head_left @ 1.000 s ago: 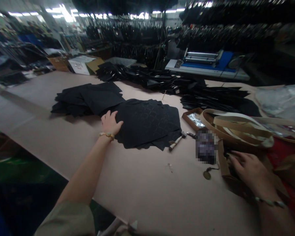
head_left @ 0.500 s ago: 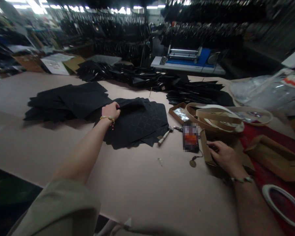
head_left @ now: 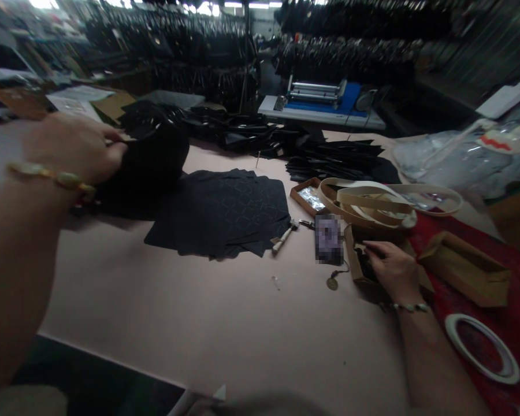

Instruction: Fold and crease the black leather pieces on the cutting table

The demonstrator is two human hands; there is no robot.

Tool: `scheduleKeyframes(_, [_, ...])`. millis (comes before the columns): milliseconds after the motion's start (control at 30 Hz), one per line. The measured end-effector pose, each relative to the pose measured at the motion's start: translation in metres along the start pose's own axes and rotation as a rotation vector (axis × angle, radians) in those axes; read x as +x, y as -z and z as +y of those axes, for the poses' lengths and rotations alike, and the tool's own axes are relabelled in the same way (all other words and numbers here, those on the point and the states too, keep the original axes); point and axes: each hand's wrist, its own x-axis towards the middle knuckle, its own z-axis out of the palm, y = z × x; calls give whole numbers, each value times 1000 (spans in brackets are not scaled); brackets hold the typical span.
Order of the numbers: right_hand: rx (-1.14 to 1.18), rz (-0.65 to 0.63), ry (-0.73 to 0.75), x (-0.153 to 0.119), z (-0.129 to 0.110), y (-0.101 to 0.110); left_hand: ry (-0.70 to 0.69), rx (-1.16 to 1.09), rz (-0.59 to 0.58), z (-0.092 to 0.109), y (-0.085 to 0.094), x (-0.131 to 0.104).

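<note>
My left hand (head_left: 75, 144), close to the camera and blurred, pinches the edge of a black fabric piece (head_left: 156, 164) raised at the left. Below and to its right, a pile of black fabric pieces (head_left: 225, 214) with a faint diamond pattern lies on the table. At the right, my right hand (head_left: 392, 268) reaches into an open cardboard box (head_left: 352, 260) with small dark items inside. Its fingers are pinched together; whatever they hold is too small to name. Left of the box lie a phone (head_left: 328, 238), its screen blurred out, and a coin-like charm (head_left: 331, 283).
A hammer-like tool (head_left: 285, 237) rests beside the pile. Coiled pale strips (head_left: 372, 199), another cardboard box (head_left: 463, 268) and a white tape roll (head_left: 481, 349) are on the right. Stacks of black pieces (head_left: 238, 130) line the far side, before a blue roller machine (head_left: 320, 98).
My left hand has lifted a black piece off the pile and swung it left, nearer the camera. My right hand stays in the box, its fingers shifted slightly. The view has turned a little.
</note>
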Motion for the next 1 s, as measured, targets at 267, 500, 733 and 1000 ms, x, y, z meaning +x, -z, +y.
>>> scheduleKeyframes(267, [-98,37,-43,2,-6,1,-173,93,-171,71,-112,-103])
scheduleKeyframes(500, [112,101,-60,5,-81,13,-205,-290,-162,95,-164,-132])
scheduleKeyframes(733, [820,-611,40,8,-214,-68,-253,-462,-68,91,-186,-144])
scheduleKeyframes(1000, [1294,-721,24,28,-276,-165,-226,-627,44,84,-198,-144])
